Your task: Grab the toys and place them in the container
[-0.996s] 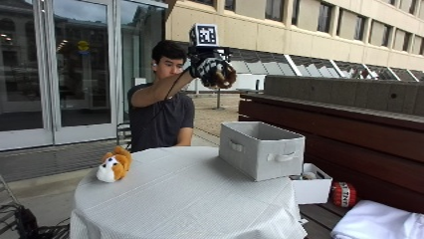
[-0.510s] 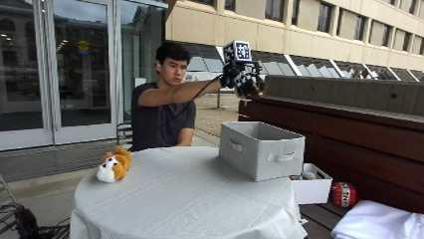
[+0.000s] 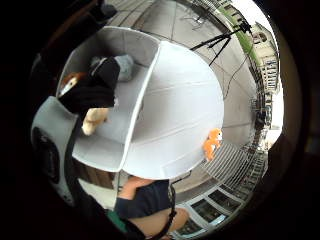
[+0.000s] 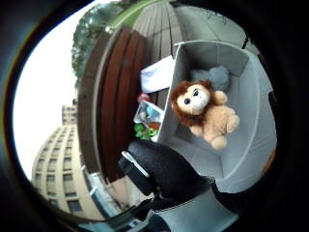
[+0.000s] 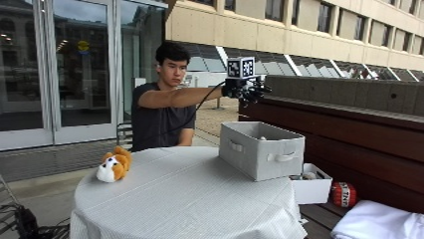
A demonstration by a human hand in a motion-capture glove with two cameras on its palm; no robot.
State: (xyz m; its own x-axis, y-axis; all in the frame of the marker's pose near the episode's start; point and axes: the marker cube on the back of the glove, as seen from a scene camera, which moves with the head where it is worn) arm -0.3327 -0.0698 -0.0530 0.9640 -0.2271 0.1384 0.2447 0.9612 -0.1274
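In the outside view, a person sits behind a round surface (image 5: 185,199) covered with a white cloth. The gloved right hand (image 5: 245,89) is stretched out at shoulder height, above the grey container (image 5: 262,149) and well apart from it. Its fingers (image 5: 255,94) are spread and point down, and they hold nothing. The container stands on the surface at the edge next to a wooden bench (image 5: 344,144). An orange and white toy (image 5: 114,166) lies on the surface at the other side, far from the container. A small white box (image 5: 311,186) sits just beside the container, lower than the surface.

In the little finger side palm view, the camera looks down into the open container (image 3: 125,65). A lion toy (image 3: 92,120) is seen inside its outline, partly hidden by a black glove finger (image 3: 92,90). A grey toy (image 3: 122,65) lies in the container near one end wall. The orange and white toy (image 3: 212,142) lies near the rim of the surface (image 3: 185,110).

In the thumb side palm view, the lion toy (image 4: 203,111) with brown mane appears inside the walls of the container (image 4: 251,145); I cannot tell if it already touches the bottom. The grey toy (image 4: 212,77) lies behind it. The gloved thumb (image 4: 164,169) is close to the camera and touches no toy.
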